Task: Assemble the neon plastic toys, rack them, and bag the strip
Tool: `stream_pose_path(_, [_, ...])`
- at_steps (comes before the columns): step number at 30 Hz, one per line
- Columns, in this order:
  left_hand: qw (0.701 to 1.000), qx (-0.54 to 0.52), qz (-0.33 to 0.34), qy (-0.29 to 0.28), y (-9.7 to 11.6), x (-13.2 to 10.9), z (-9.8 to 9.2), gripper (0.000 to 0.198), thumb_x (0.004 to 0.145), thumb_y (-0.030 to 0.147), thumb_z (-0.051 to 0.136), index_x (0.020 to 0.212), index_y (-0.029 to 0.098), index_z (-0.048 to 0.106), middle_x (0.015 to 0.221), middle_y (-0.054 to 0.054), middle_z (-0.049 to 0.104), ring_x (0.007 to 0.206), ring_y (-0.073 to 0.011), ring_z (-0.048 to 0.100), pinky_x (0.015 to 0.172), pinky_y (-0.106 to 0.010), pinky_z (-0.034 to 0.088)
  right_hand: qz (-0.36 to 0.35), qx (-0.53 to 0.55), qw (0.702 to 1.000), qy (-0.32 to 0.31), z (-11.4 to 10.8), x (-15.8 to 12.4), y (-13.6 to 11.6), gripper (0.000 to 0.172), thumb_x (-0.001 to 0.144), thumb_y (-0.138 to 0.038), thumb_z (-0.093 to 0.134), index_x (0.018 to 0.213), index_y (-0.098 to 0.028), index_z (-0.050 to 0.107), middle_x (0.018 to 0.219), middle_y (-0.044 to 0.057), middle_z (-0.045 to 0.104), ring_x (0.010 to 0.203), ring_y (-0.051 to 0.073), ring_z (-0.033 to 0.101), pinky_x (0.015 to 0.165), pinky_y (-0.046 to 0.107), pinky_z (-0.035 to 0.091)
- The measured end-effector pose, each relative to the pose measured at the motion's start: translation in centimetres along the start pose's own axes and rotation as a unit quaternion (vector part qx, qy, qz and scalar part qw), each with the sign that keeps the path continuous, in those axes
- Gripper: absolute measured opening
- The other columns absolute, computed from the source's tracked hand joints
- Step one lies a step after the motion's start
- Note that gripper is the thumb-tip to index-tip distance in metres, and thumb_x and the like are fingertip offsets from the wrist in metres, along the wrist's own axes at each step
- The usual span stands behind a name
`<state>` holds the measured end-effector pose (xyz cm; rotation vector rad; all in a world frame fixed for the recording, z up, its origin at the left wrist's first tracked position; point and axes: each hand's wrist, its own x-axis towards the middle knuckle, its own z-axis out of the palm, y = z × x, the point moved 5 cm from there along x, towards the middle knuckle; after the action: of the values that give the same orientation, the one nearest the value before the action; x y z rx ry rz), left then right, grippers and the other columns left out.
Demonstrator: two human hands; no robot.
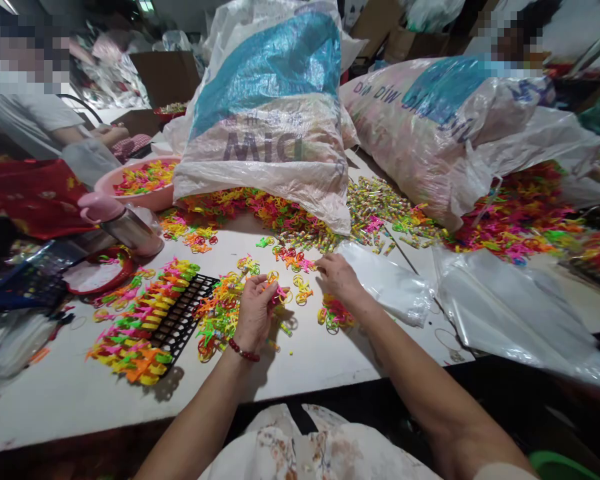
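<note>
- Pieces of bright plastic [281, 295], some with wheel shapes, were pinched at the fingertips of the left hand [254, 312], just above the middle of the white bench [325, 373].
- The right hand [341, 277] was down at a pink piece [308, 265]; whether its fingertips had gripped it could not be told.
- Step in hand, by the look of it: picking pieces off the bench one by one.
- Next move seemed to call for a light, sure pinch from the right hand, the left keeping its own pieces from slipping.
- Left of the left hand lay a loose heap [217, 320]; beneath the right wrist, a small pile [334, 313].
- Past the heap, similar pieces lined a black grid [180, 313]; a clear bag [390, 283] lay right of the right hand.
- Farther back stood a large sack [280, 127], with patterned tubes [373, 207] to its right.
</note>
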<state>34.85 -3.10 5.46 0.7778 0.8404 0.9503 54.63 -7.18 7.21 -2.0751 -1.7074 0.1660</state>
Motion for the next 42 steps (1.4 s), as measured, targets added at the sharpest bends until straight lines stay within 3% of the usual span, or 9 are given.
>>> stream_pose_path(4, [1.000,-0.004,-0.012,-0.022,0.2,-0.5,0.3,0.045,0.067,0.034,0.080,0.095,0.020,0.048,0.067,0.008,0.054,0.052,-0.0049,0.052,0.050,-0.016,0.042,-0.005,-0.175,0.982,-0.075,0.7,3.7,2.5,0.021,0.087,-0.016,0.052,0.089,-0.011,0.073,0.096,0.019,0.064,0.096,0.027,0.052,0.086,0.037,0.038])
stream_pose_path(9, [1.000,-0.013,-0.011,-0.019,-0.2,-0.6,0.5,0.042,0.072,0.044,0.076,0.087,0.019,0.046,0.060,0.009,0.045,0.046,-0.0026,0.041,0.044,-0.015,0.033,-0.030,-0.170,0.981,-0.086,2.7,5.5,1.9,0.021,0.082,-0.010,0.052,0.091,-0.009,0.071,0.100,0.021,0.064,0.098,0.030,0.051,0.086,0.039,0.034])
stream_pose_path(13, [1.000,-0.006,-0.008,-0.012,-0.1,-0.5,0.2,0.043,0.074,0.047,0.073,0.093,0.020,0.046,0.059,0.010,0.043,0.042,-0.0031,0.040,0.042,-0.016,0.031,-0.033,-0.144,0.988,-0.053,2.1,5.8,0.4,0.023,0.092,-0.019,0.046,0.100,-0.011,0.065,0.106,0.019,0.064,0.101,0.029,0.049,0.087,0.038,0.033])
stream_pose_path(16, [1.000,0.020,0.008,-0.002,0.1,-0.6,0.0,0.040,0.078,0.050,0.068,0.095,0.021,0.046,0.060,0.010,0.043,0.040,-0.0044,0.040,0.041,-0.018,0.032,0.019,0.025,0.999,0.032,0.3,4.4,-0.7,0.030,0.099,-0.031,0.037,0.102,-0.015,0.062,0.089,0.010,0.065,0.082,0.021,0.054,0.077,0.032,0.038])
stream_pose_path(18, [0.999,0.033,0.022,0.003,0.2,-0.6,0.0,0.037,0.081,0.052,0.064,0.096,0.022,0.046,0.059,0.010,0.042,0.040,-0.0050,0.038,0.041,-0.019,0.032,0.055,0.193,0.978,0.063,-0.3,2.3,-1.5,0.034,0.099,-0.041,0.038,0.093,-0.019,0.063,0.073,0.002,0.061,0.069,0.016,0.053,0.067,0.028,0.038])
stream_pose_path(22, [0.994,0.092,0.058,0.021,0.1,-0.6,-0.2,0.033,0.085,0.050,0.059,0.101,0.023,0.048,0.063,0.008,0.044,0.046,-0.0065,0.038,0.046,-0.019,0.035,0.093,0.453,0.886,-0.041,1.0,-2.7,-4.2,0.035,0.088,-0.052,0.055,0.094,-0.020,0.067,0.076,-0.001,0.064,0.065,0.012,0.053,0.061,0.025,0.041])
stream_pose_path(25, [0.984,0.148,0.089,0.032,0.1,-0.9,0.0,0.029,0.088,0.046,0.057,0.102,0.022,0.051,0.072,0.004,0.049,0.056,-0.0083,0.043,0.055,-0.021,0.040,0.122,0.534,0.832,-0.086,2.0,-5.3,-5.7,0.037,0.081,-0.048,0.065,0.106,-0.021,0.066,0.085,0.000,0.068,0.067,0.012,0.056,0.062,0.025,0.045])
stream_pose_path(32, [0.965,0.232,0.123,0.011,0.9,-2.4,1.4,0.017,0.093,0.033,0.050,0.102,0.019,0.052,0.088,0.000,0.051,0.075,-0.0117,0.047,0.070,-0.023,0.041,0.103,0.493,0.864,-0.019,1.9,-6.5,-6.4,0.023,0.085,-0.041,0.063,0.094,-0.019,0.066,0.082,0.002,0.067,0.069,0.013,0.060,0.063,0.026,0.048])
stream_pose_path(42, [0.960,0.253,0.115,-0.012,1.0,-3.0,2.0,0.014,0.092,0.029,0.049,0.102,0.019,0.050,0.079,0.002,0.048,0.067,-0.0113,0.044,0.063,-0.023,0.037,0.016,0.383,0.921,0.072,-0.1,-7.6,-7.1,0.015,0.088,-0.028,0.060,0.098,-0.019,0.068,0.088,0.004,0.071,0.077,0.016,0.065,0.071,0.029,0.050])
